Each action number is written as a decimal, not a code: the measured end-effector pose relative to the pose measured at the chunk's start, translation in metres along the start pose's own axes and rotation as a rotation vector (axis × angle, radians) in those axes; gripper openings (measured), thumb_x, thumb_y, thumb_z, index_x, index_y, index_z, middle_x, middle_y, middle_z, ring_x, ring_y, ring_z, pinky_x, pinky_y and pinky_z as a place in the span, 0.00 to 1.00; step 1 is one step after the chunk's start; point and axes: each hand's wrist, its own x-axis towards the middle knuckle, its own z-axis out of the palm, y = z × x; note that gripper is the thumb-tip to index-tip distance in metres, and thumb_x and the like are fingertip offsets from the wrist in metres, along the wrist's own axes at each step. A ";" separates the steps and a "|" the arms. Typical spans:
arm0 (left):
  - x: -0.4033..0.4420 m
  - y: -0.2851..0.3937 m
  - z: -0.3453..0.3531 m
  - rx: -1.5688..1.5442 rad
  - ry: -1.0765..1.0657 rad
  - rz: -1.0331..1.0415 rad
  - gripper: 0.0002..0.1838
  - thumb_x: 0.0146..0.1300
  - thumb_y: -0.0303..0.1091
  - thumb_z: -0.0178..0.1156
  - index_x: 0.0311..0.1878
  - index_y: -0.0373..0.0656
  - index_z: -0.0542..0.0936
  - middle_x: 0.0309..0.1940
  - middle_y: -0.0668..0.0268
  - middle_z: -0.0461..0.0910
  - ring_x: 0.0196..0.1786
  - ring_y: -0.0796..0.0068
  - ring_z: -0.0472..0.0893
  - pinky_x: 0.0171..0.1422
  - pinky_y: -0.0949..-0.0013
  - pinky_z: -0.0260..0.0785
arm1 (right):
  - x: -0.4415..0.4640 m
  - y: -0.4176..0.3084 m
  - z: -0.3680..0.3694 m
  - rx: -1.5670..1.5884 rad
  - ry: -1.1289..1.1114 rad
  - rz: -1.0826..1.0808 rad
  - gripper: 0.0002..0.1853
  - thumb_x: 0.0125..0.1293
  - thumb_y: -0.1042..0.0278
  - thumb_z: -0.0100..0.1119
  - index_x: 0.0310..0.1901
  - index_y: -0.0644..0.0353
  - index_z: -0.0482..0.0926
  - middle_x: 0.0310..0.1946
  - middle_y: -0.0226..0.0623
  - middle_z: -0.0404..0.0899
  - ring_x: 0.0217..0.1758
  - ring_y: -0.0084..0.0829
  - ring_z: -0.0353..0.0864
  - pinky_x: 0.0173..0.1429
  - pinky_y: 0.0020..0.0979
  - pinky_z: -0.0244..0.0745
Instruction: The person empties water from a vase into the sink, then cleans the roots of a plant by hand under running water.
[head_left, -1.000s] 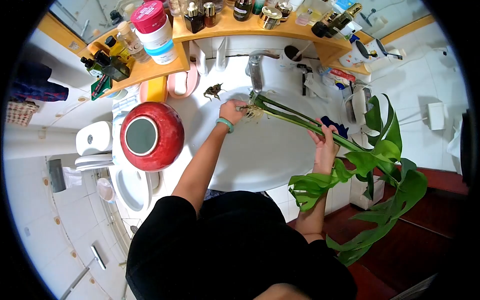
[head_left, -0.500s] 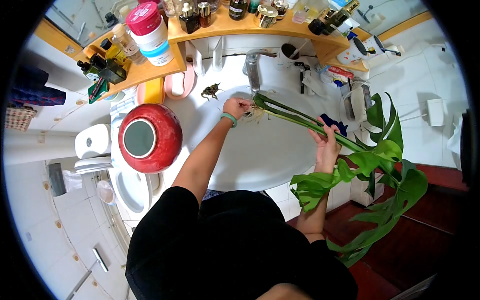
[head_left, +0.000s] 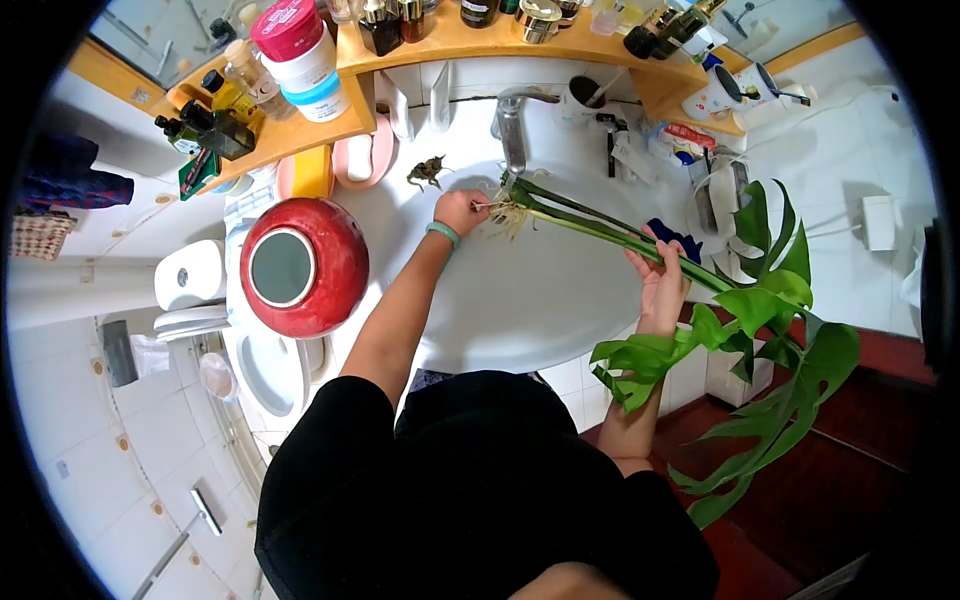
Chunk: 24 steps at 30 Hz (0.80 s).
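I have the plant (head_left: 745,305) slanting over the sink (head_left: 530,300), its root end at the far left and its leaves (head_left: 825,365) out past the right rim. The leaves are broad, glossy and deeply split, some hanging low on the near right. Long green stems (head_left: 700,273) run together towards the faucet (head_left: 511,140), ending in a tangle of pale, thin roots (head_left: 513,213) just below and beside it.

My left hand (head_left: 462,212) comes in from the near left with the arm stretched out, a green bracelet (head_left: 443,234) at the wrist; its fingers are closed in a pinch on root strands at the left edge of the tangle. My right hand (head_left: 662,287) is palm up under the stems — the fingers curl around them loosely, just short of the leaves.

A dark brown clump (head_left: 426,172) lies on the white worktop (head_left: 460,130), beyond the left hand. Further left, a glossy red pot (head_left: 340,270) shows its pale-rimmed base.
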 end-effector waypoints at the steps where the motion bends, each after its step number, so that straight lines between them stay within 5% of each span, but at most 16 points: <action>1: 0.001 -0.003 0.001 0.006 -0.002 -0.017 0.07 0.46 0.35 0.63 0.30 0.46 0.82 0.23 0.64 0.80 0.26 0.69 0.80 0.34 0.70 0.73 | 0.000 -0.001 0.001 0.002 -0.005 -0.005 0.06 0.57 0.76 0.54 0.34 0.59 0.67 0.45 0.57 0.73 0.44 0.46 0.79 0.41 0.40 0.82; 9: 0.002 -0.008 -0.018 0.106 0.070 -0.065 0.06 0.47 0.36 0.61 0.29 0.48 0.82 0.23 0.63 0.80 0.27 0.64 0.80 0.34 0.66 0.72 | 0.002 -0.011 -0.002 -0.004 0.051 -0.074 0.08 0.57 0.77 0.55 0.34 0.59 0.65 0.46 0.58 0.72 0.43 0.49 0.79 0.41 0.41 0.82; 12: 0.001 -0.001 -0.037 0.177 0.349 -0.035 0.05 0.49 0.35 0.61 0.29 0.47 0.81 0.24 0.65 0.80 0.27 0.64 0.79 0.32 0.65 0.72 | 0.005 -0.013 -0.007 -0.026 0.071 -0.081 0.05 0.57 0.78 0.53 0.31 0.61 0.66 0.46 0.61 0.72 0.44 0.50 0.79 0.45 0.42 0.81; 14: 0.005 0.012 -0.056 0.199 0.642 0.169 0.04 0.51 0.34 0.62 0.30 0.46 0.81 0.26 0.64 0.79 0.26 0.65 0.79 0.29 0.67 0.71 | 0.006 -0.012 -0.013 0.013 0.059 -0.090 0.08 0.57 0.77 0.55 0.33 0.59 0.64 0.46 0.59 0.72 0.43 0.50 0.79 0.41 0.41 0.82; 18: 0.017 0.008 -0.076 0.516 0.558 -0.049 0.03 0.53 0.29 0.57 0.29 0.44 0.80 0.34 0.63 0.79 0.33 0.63 0.79 0.37 0.64 0.72 | 0.007 -0.011 -0.016 0.004 0.039 -0.069 0.08 0.57 0.76 0.54 0.33 0.59 0.64 0.47 0.59 0.72 0.44 0.49 0.79 0.42 0.41 0.82; 20: 0.029 -0.018 -0.065 0.645 0.325 -0.321 0.05 0.53 0.25 0.54 0.28 0.42 0.80 0.32 0.62 0.78 0.33 0.62 0.79 0.36 0.63 0.72 | 0.006 -0.010 -0.013 0.057 0.040 -0.084 0.09 0.56 0.79 0.52 0.36 0.65 0.63 0.46 0.63 0.71 0.45 0.51 0.78 0.45 0.43 0.81; 22: 0.026 0.004 -0.068 0.628 0.314 -0.326 0.07 0.51 0.23 0.52 0.29 0.41 0.79 0.33 0.61 0.78 0.37 0.63 0.78 0.38 0.62 0.72 | 0.006 -0.010 -0.012 0.042 0.041 -0.078 0.10 0.56 0.79 0.52 0.37 0.66 0.63 0.47 0.63 0.71 0.45 0.51 0.78 0.45 0.43 0.81; 24: 0.010 0.039 -0.072 0.557 0.543 -0.191 0.08 0.48 0.25 0.54 0.32 0.40 0.80 0.35 0.59 0.78 0.42 0.63 0.78 0.42 0.61 0.72 | 0.004 -0.012 -0.012 0.026 0.049 -0.075 0.10 0.56 0.79 0.52 0.38 0.66 0.62 0.47 0.63 0.71 0.45 0.51 0.78 0.46 0.43 0.81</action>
